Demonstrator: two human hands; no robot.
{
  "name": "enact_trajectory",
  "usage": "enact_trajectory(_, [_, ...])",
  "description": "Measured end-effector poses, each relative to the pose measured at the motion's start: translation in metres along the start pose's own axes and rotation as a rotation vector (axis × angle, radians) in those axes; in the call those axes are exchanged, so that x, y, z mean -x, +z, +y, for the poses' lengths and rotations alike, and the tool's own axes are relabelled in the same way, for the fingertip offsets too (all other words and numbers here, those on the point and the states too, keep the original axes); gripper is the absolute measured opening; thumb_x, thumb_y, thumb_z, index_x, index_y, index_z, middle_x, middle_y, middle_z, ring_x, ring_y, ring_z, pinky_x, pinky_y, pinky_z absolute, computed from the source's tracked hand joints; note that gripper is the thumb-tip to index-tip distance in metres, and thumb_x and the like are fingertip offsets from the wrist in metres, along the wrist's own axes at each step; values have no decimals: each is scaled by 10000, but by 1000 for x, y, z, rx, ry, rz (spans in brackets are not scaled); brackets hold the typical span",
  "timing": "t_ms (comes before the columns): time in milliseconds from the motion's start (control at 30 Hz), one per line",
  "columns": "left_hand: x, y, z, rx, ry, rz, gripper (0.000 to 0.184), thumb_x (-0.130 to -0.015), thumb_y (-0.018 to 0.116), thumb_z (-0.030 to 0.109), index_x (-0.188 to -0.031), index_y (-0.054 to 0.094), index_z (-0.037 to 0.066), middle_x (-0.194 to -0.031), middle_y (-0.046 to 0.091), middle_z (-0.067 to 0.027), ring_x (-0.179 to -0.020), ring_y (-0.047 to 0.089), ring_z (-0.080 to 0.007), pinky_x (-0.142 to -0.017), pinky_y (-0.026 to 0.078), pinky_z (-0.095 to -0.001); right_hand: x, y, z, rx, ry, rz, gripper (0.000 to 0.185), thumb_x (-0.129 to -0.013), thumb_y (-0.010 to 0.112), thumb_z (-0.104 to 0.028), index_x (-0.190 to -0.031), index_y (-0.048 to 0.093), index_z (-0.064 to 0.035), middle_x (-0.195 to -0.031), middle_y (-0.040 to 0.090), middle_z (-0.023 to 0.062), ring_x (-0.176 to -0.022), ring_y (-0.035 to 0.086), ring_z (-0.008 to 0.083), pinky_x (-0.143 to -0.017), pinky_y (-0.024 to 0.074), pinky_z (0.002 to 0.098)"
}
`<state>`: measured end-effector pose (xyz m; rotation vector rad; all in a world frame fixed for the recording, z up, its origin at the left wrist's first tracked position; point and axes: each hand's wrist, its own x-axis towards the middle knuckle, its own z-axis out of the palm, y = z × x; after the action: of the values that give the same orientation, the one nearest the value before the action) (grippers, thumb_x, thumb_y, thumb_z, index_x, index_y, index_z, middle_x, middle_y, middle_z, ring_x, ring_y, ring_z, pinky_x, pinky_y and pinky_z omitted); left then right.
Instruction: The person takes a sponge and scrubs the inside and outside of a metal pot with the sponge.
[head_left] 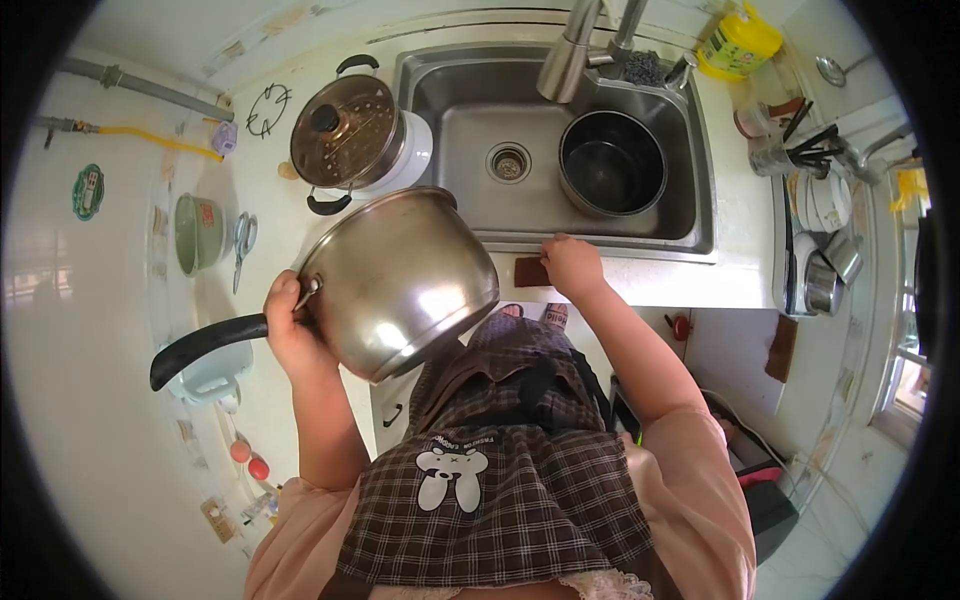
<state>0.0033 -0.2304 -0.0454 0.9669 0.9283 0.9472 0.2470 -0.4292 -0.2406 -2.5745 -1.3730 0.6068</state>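
Note:
My left hand [296,335] is closed on a shiny steel saucepan [410,275] where its black handle [210,350] joins the body. The saucepan is held up and tilted over the counter's front edge, left of the sink, its inside turned away from view. My right hand [573,266] rests at the sink's front rim with fingers curled at the end of a flat brown scouring pad [532,272] on the counter. Its fingertips are partly hidden. A dark pot [613,165] stands in the right half of the steel sink [450,120].
A lidded pot [345,130] stands left of the sink, close to the saucepan. The faucet [572,60] reaches over the sink's back. A yellow bottle [740,45] is at the back right, dishes [825,200] at the right. Scissors [243,240] and a green basin [195,235] are at the left.

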Motion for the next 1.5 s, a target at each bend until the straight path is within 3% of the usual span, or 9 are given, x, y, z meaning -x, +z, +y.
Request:
enact_trajectory(200, [-8, 15, -32, -30, -37, 57, 201, -862, 573, 194, -712, 498, 83, -723, 462, 21, -711, 430, -96, -680, 357, -245, 11, 6, -6, -30, 113, 44, 164, -846, 601, -144, -961, 640, -34, -1028, 651, 180, -839, 687, 332, -708, 561, 426])
enact_trajectory(233, [-7, 23, -38, 4, -50, 120, 133, -854, 594, 164, -771, 564, 64, -765, 501, 14, -752, 462, -102, -719, 385, -253, 11, 10, -5, -26, 128, 55, 171, -854, 599, -153, -969, 634, -31, -1029, 651, 179, -841, 686, 332, -711, 560, 426])
enact_trajectory(267, [-13, 13, -49, 17, -56, 26, 108, -849, 611, 156, -834, 600, 50, -815, 537, 5, -799, 492, -113, -758, 408, -268, 12, 12, -4, -22, 143, 66, 179, -863, 598, -163, -977, 627, -28, -1031, 651, 178, -843, 686, 332, -715, 559, 427])
enact_trajectory(367, [-9, 33, -54, 30, -33, 96, 112, -845, 623, 156, -840, 610, 44, -831, 555, -1, -813, 500, -115, -772, 412, -270, 22, 9, -8, -254, 189, 160, 202, -884, 586, -184, -990, 615, -15, -1024, 650, 186, -849, 683, 338, -733, 555, 430])
enact_trajectory(667, [-9, 45, -55, -28, -2, 89, 114, -845, 623, 159, -824, 618, 47, -828, 559, 7, -818, 497, -113, -775, 406, -272, 48, 29, -14, -306, 416, 18, 298, -852, 583, -286, -866, 657, 2, -891, 688, 209, -835, 679, 368, -764, 546, 458])
enact_trajectory(933, [12, 82, -68, -106, -23, 139, 129, -857, 603, 170, -792, 607, 59, -793, 530, 22, -794, 469, -105, -755, 378, -263, 48, 17, -13, -433, 462, 99, 312, -836, 602, -298, -851, 658, 9, -854, 683, 226, -818, 674, 378, -761, 545, 452])
enact_trajectory(1233, [28, 108, -120, -293, 98, -154, 297, -956, 557, 198, -704, 482, 59, -691, 446, 46, -709, 381, -73, -655, 326, -262, 88, 19, 26, -734, 481, 376, 206, -826, 626, -157, -899, 664, 32, -854, 681, 221, -812, 665, 383, -762, 531, 430])
enact_trajectory(1267, [34, 106, -124, -321, 75, -130, 246, -942, 572, 231, -779, 560, 47, -780, 511, 29, -779, 429, -85, -729, 364, -260, 92, 18, 28, -754, 483, 385, 197, -825, 624, -141, -905, 665, 34, -854, 681, 221, -813, 665, 383, -761, 529, 426])
enact_trajectory(1500, [32, 97, -152, -485, 189, -265, 244, -958, 563, 155, -744, 533, 42, -667, 453, 44, -663, 404, -60, -610, 356, -248, 105, 8, 31, -863, 498, 486, 224, -817, 645, -126, -965, 645, 42, -870, 679, 207, -815, 667, 342, -747, 531, 394])
